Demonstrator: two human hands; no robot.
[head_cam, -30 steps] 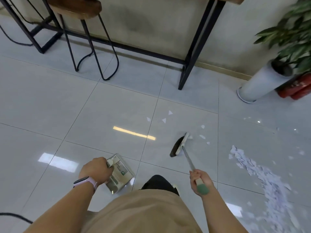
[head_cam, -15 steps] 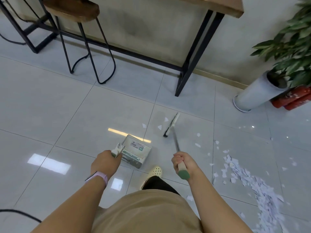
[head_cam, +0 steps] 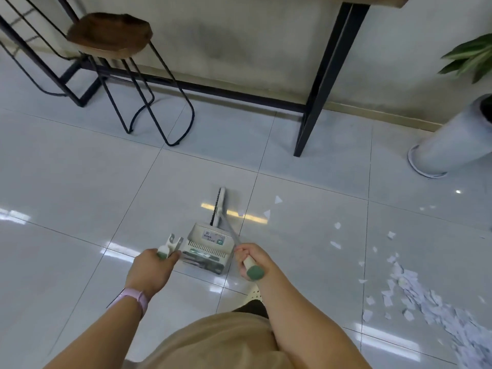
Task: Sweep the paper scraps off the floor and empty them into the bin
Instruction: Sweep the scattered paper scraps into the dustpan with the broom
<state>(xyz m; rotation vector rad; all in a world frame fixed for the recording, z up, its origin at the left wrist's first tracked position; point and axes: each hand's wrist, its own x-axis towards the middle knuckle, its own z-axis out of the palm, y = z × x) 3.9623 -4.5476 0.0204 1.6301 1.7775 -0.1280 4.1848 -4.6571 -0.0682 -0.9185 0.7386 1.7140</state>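
My left hand (head_cam: 151,270) grips the green-tipped handle of a grey dustpan (head_cam: 206,250), which hangs just above the floor in front of me. My right hand (head_cam: 253,261) grips the green end of a broom handle. The broom head (head_cam: 219,206), black bristles on a pale bar, sits on the tiles just beyond the dustpan. White paper scraps (head_cam: 415,296) lie in a long heap on the floor at the lower right, and a few loose pieces (head_cam: 278,199) are scattered right of the broom head. No bin is in view.
A wooden stool (head_cam: 111,33) on black wire legs stands at the back left. A black table leg (head_cam: 322,83) comes down at the back centre, along the wall. A white plant pot (head_cam: 452,145) with green leaves stands at the right edge. My foot (head_cam: 253,292) is below the dustpan.
The broom head swung from the right toward the left and farther out, past the loose scraps. The dustpan moved forward and right, to just behind the broom head. The view shifted left.
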